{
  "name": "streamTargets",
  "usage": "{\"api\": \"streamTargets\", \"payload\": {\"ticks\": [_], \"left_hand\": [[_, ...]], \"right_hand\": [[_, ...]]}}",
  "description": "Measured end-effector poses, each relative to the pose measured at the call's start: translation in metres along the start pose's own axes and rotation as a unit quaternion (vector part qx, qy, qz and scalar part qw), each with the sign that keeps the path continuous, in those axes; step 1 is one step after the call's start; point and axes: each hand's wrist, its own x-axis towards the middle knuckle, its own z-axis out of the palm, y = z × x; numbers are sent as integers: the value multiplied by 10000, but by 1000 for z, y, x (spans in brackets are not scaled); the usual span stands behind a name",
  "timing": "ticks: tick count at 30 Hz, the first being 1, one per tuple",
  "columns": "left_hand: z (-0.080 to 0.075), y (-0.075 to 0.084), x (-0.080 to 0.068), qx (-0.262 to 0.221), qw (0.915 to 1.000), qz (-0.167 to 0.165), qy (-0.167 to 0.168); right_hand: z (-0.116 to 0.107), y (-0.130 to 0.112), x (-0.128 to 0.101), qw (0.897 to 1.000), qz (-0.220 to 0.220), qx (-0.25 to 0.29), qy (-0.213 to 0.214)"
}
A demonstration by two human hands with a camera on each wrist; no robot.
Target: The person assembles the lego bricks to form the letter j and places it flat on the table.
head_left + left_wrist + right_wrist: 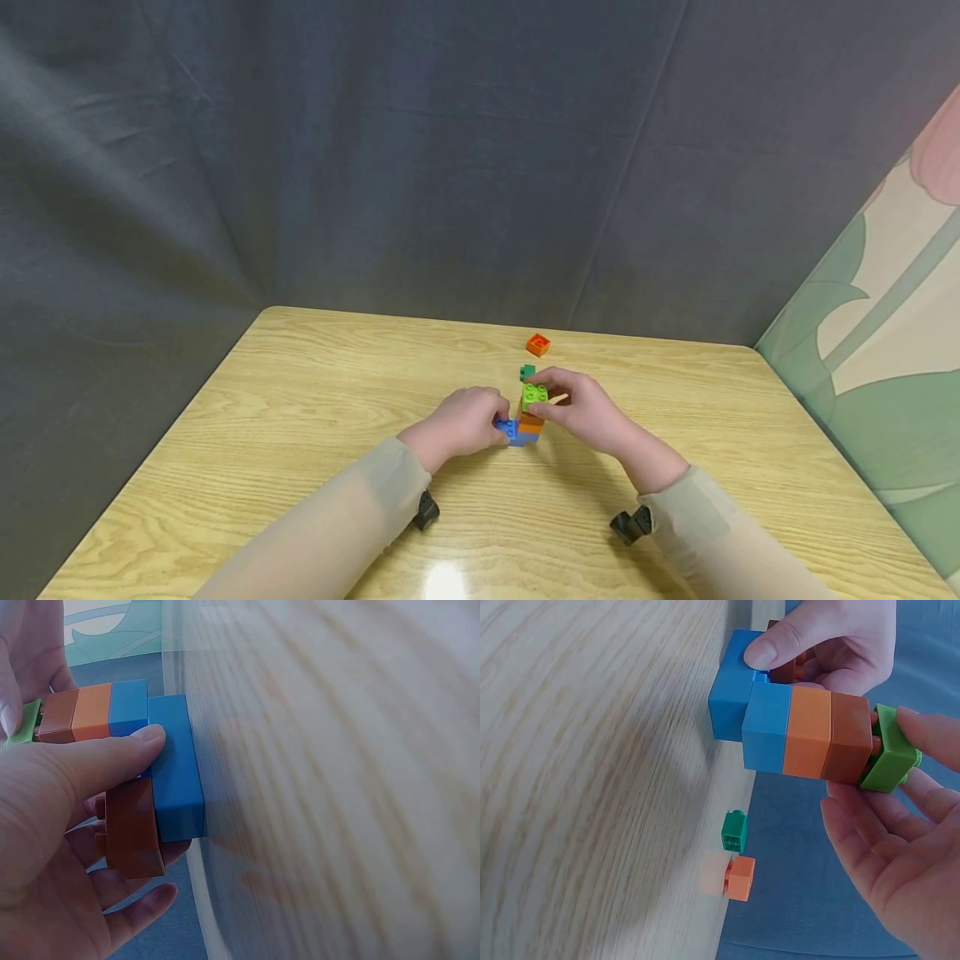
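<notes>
A toy brick build stands on the table, held by both hands. My left hand [465, 422] grips its low part, thumb on the long blue base brick [178, 776] and fingers behind a brown brick [131, 832] attached to it. From the base's other end rises a column: a blue brick [766, 727], an orange brick [807, 733] and a second brown brick [846, 739]. My right hand [588, 414] pinches a lime green brick [889, 754] at the column's top. It sits slightly tilted, with some brown studs showing in the gap.
Beyond the build lie a small dark green brick [528, 372] and, farther back, an orange-red brick [537, 344]. A dark curtain [450, 167] hangs behind the wooden table [337, 375]. A wall with a leaf pattern [900, 333] borders its right side.
</notes>
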Motion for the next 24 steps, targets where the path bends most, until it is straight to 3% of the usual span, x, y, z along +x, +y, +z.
{"api": "streamTargets", "payload": {"ticks": [9,18,24], "left_hand": [[-1,2,-1,-35,10000,-39,-9],[1,1,0,-81,9999,-82,-14],[1,1,1,-119,9999,-56,-7]], "right_hand": [[-2,-32,-9,9998,-180,-109,34],[4,2,-3,9989,-157,-392,199],[6,7,-3,9970,-295,-640,322]]}}
